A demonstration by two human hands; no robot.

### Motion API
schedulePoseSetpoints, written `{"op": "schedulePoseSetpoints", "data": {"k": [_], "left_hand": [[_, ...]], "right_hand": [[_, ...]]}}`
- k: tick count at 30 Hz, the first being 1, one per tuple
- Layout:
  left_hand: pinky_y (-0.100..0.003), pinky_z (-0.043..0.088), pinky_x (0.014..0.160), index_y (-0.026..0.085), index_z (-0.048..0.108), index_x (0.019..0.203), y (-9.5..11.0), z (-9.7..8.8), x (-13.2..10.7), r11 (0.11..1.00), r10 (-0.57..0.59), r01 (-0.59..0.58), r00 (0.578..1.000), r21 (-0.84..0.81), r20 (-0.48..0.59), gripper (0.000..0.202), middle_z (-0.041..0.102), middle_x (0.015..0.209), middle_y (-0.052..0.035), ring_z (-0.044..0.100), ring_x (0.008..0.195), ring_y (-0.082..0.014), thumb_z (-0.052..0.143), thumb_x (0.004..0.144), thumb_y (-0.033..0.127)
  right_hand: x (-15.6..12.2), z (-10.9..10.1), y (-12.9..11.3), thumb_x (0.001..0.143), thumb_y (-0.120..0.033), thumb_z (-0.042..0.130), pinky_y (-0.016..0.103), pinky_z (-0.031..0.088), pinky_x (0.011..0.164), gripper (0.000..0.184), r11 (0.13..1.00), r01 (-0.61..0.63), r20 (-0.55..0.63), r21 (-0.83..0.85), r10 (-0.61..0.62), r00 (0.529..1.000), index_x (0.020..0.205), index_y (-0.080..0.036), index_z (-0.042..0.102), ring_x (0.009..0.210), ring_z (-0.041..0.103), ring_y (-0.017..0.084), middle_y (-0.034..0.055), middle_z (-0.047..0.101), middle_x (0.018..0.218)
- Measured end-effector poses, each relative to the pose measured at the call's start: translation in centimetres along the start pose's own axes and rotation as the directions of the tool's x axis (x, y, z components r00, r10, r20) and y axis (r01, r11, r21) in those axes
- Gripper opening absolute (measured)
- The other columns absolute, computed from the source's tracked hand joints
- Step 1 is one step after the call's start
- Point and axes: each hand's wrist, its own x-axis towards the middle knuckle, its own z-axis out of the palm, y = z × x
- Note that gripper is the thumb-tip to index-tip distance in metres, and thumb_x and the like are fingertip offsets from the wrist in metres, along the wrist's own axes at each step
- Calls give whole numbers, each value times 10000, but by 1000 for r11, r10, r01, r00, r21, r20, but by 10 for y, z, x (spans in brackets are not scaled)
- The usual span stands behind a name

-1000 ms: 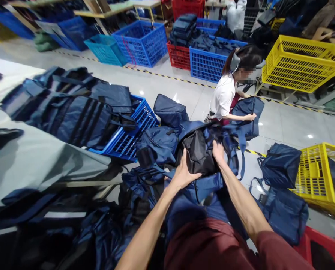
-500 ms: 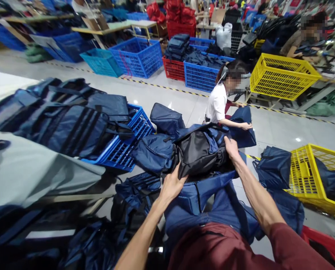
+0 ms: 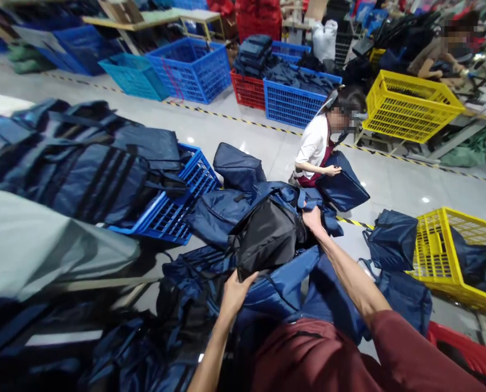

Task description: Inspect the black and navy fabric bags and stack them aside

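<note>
In front of me lies a bag (image 3: 267,237) with its black side up and navy fabric around it. My left hand (image 3: 235,291) grips the near left corner of the black fabric between thumb and fingers. At the bag's far right, my right hand (image 3: 313,219) is closed on a blue strap (image 3: 309,202). Navy fabric (image 3: 281,286) drapes toward my lap below the black part. Just beyond on the left rests another navy bag (image 3: 220,215). What supports the bag from below is hidden.
Left of me, navy bags (image 3: 91,174) heap over a blue crate (image 3: 169,218). A co-worker (image 3: 314,144) ahead holds a navy bag (image 3: 343,182). At right are more bags (image 3: 392,239) and a yellow crate (image 3: 450,250). Dark bags (image 3: 120,348) pile at lower left.
The black-sided bag has shifted left and turned in my hands. My left hand came nearer to me, and my right hand moved left onto a blue strap. The co-worker's bag has tilted.
</note>
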Motion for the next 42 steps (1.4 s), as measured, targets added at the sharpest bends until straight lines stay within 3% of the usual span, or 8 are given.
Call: {"op": "schedulePoseSetpoints", "data": {"k": [6, 11, 17, 22, 26, 33, 37, 42], "left_hand": [[-464, 589, 1104, 177, 801, 1235, -3, -2, 20, 993, 95, -96, 995, 63, 29, 552, 840, 1243, -142, 771, 1233, -363, 847, 810, 526], [-445, 579, 1074, 179, 773, 1321, 13, -3, 15, 967, 58, -50, 998, 251, -24, 524, 821, 1294, -163, 756, 1265, -366, 800, 898, 488], [-345, 576, 887, 233, 732, 1451, 77, -19, -18, 878, 147, -66, 980, 473, -136, 497, 852, 1177, -135, 789, 1188, -351, 729, 998, 437], [-326, 572, 866, 303, 555, 1668, 139, -9, -53, 724, 285, -173, 957, 668, -61, 707, 867, 1060, -96, 831, 1014, -313, 738, 999, 446], [-366, 578, 932, 314, 410, 1748, 167, 30, -28, 575, 245, -244, 962, 781, 120, 875, 858, 1066, -128, 826, 1034, -336, 769, 981, 531], [-394, 570, 953, 279, 189, 1810, 155, 53, 16, 519, 127, -307, 950, 797, 284, 1046, 835, 1155, -206, 802, 1164, -381, 726, 988, 639], [-428, 586, 924, 279, 163, 1814, 137, 55, -2, 543, 124, -183, 983, 820, 138, 1022, 841, 1090, -205, 817, 1105, -401, 678, 1012, 648], [-446, 609, 896, 136, 144, 1809, 111, 105, -26, 681, 151, -103, 989, 725, -2, 995, 838, 997, -224, 835, 976, -392, 599, 1064, 615]], "right_hand": [[-5, -23, 19, 1142, -441, 453, 425, 566, 996, 452, 990, -128, -3, -55, 128, 992, 1153, -107, 757, 1069, 750, 331, 235, 798, 1120], [-56, -60, -7, 1157, -525, 408, 485, 438, 1211, 564, 956, 246, -244, -160, -280, 928, 1577, -173, 543, 1418, 573, 319, 210, 627, 1544], [-59, -48, -41, 1023, -642, 630, 350, 513, 888, 409, 995, 75, 163, -63, -64, 985, 1045, -237, 681, 962, 661, 249, 69, 726, 1024], [-24, -68, 17, 921, -656, 693, 271, 379, 638, 524, 885, -104, -11, 454, 122, 992, 767, -275, 368, 675, 417, 144, -63, 415, 722], [-18, -73, 81, 897, -658, 655, 269, 367, 648, 504, 886, -259, -134, 386, 331, 934, 753, -283, 351, 687, 383, 140, -81, 368, 678], [-14, -9, 111, 857, -627, 635, 308, 458, 774, 414, 882, -386, -139, 269, 433, 891, 706, -254, 538, 730, 528, 198, -25, 555, 624], [-20, -14, 104, 924, -613, 573, 360, 516, 1001, 550, 919, -288, -157, 269, 336, 929, 1209, -161, 703, 1048, 677, 260, 135, 769, 1128], [-101, -20, 110, 941, -663, 639, 477, 377, 1299, 933, 982, -138, -241, 131, 166, 956, 1696, -171, 398, 1576, 454, 339, 221, 484, 1697]]}}
